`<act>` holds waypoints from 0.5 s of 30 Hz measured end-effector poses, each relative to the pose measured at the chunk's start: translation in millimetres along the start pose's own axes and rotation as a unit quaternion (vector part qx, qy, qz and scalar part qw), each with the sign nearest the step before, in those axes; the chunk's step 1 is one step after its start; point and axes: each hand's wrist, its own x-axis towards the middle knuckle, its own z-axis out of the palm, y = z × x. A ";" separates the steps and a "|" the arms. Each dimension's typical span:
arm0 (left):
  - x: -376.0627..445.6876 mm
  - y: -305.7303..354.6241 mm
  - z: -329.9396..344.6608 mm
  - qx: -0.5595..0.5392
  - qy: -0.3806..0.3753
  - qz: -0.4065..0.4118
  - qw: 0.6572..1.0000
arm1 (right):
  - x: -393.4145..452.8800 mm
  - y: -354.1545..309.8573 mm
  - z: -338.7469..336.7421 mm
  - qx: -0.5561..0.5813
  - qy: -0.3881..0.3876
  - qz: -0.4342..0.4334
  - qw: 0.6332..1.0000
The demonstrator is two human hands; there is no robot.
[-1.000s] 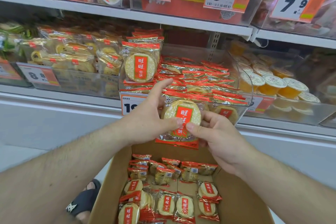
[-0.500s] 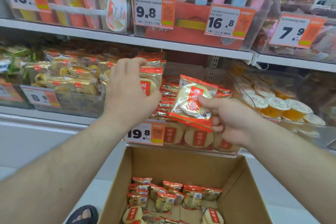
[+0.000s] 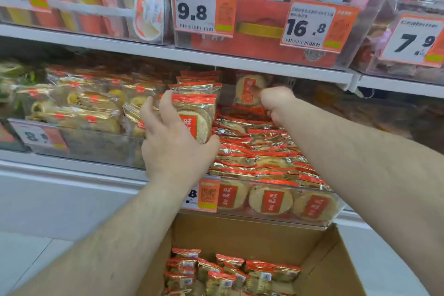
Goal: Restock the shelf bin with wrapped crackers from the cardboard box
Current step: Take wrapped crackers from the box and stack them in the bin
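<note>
A clear shelf bin (image 3: 336,211) holds rows of wrapped crackers in gold and red wrappers. My left hand (image 3: 173,142) grips an upright stack of wrapped crackers (image 3: 199,115) at the bin's left side, thumb under it. Deep at the back of the bin, my right hand (image 3: 276,103) pinches one wrapped cracker (image 3: 249,91) that stands upright under the upper shelf. Below the bin, the open cardboard box (image 3: 324,267) shows several more wrapped crackers (image 3: 228,271) lying on its bottom.
The upper shelf edge (image 3: 264,65) hangs low over the bin's back. A neighbouring bin of yellow pastries (image 3: 84,113) stands to the left. Price tags hang on the bins above, including 9.8 (image 3: 194,11) and 16.8 (image 3: 307,26).
My right hand has carried its cracker from the bin's front to the back. My left hand shifted lower on the upright stack. The view moved closer to the shelf.
</note>
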 end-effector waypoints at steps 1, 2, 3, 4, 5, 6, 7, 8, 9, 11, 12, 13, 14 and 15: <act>0.8 -0.3 1.5 0.001 0.003 -0.004 1.000 | 2.8 -0.5 1.5 0.002 -0.004 -0.007 1.000; 1.5 -0.9 3.2 0.003 0.005 -0.008 1.000 | 6.1 -0.1 3.5 0.003 -0.009 -0.012 1.000; 1.9 -1.7 4.7 0.005 0.007 -0.010 1.000 | 8.4 0.9 5.4 -0.001 -0.016 -0.016 1.000; 2.1 -2.5 5.8 0.006 0.008 -0.011 1.000 | 11.2 2.4 8.3 -0.007 -0.023 -0.020 1.000; 2.2 -3.1 6.5 0.005 0.011 -0.012 1.000 | 12.9 3.4 11.1 -0.013 -0.031 -0.023 0.999; 2.3 -4.0 7.0 0.005 0.013 -0.011 1.000 | 14.0 4.2 14.4 -0.017 -0.040 -0.027 0.999; 2.5 -4.6 7.2 0.005 0.015 -0.009 1.000 | 14.0 4.4 17.2 -0.015 -0.049 -0.028 0.998; 2.7 -5.0 7.1 0.004 0.016 -0.008 1.000 | 15.0 5.0 20.0 -0.012 -0.052 -0.029 0.998; 2.6 -5.3 6.9 0.002 0.017 -0.007 1.000 | 15.4 6.0 22.3 -0.012 -0.053 -0.026 0.998; 2.3 -5.7 6.7 -0.003 0.016 -0.004 1.000 | 20.0 10.0 26.5 -0.020 -0.055 -0.025 0.998; 2.0 -5.6 6.5 -0.004 0.016 -0.002 1.000 | 23.3 12.5 28.7 -0.038 -0.046 -0.032 0.998; 1.6 -5.4 6.5 -0.005 0.016 0.001 1.000 | 26.0 13.8 30.4 -0.073 -0.024 -0.042 0.996; 1.2 -5.3 6.5 -0.006 0.017 0.002 1.000 | 30.0 14.2 31.9 -0.125 0.004 -0.058 0.990; 1.2 -5.2 6.5 -0.007 0.019 0.003 1.000 | 32.6 13.1 33.0 -0.183 0.032 -0.074 0.980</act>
